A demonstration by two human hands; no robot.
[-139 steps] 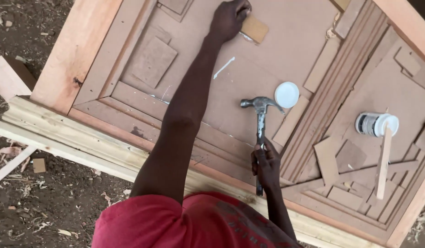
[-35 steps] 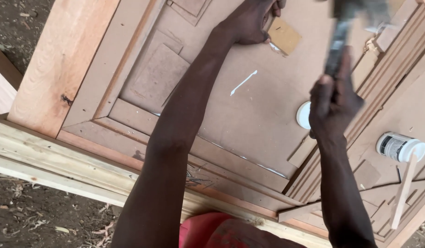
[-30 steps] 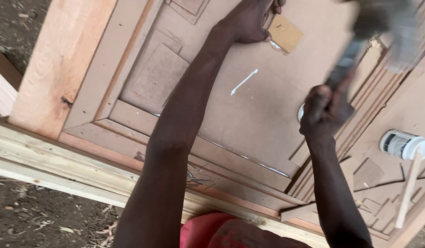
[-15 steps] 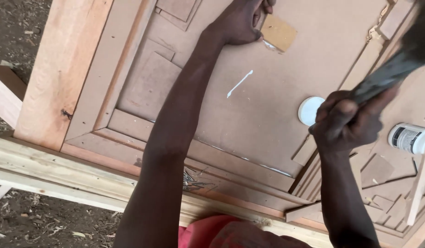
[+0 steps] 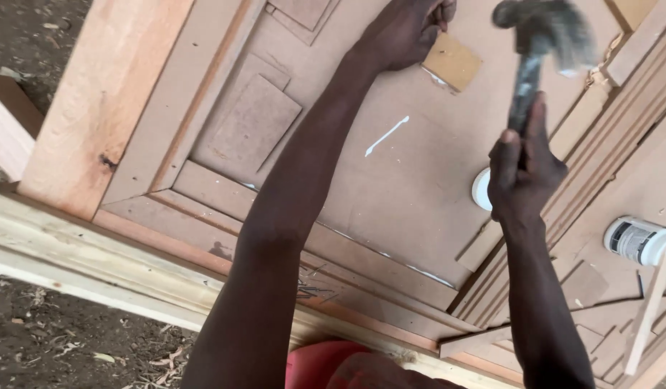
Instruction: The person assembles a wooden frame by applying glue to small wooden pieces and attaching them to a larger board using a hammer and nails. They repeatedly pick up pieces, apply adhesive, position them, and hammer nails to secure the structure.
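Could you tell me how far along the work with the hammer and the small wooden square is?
Done: several flat pieces already lie on the door panel, and a white streak marks the bare board. In hand: the left hand rests beside the small square, and the right hand holds the hammer raised above it, blurred. Left: the blow on the square; whether a nail is in place cannot be seen.

White glue jar w/ stick, round lid, glue streak, dirt ground.
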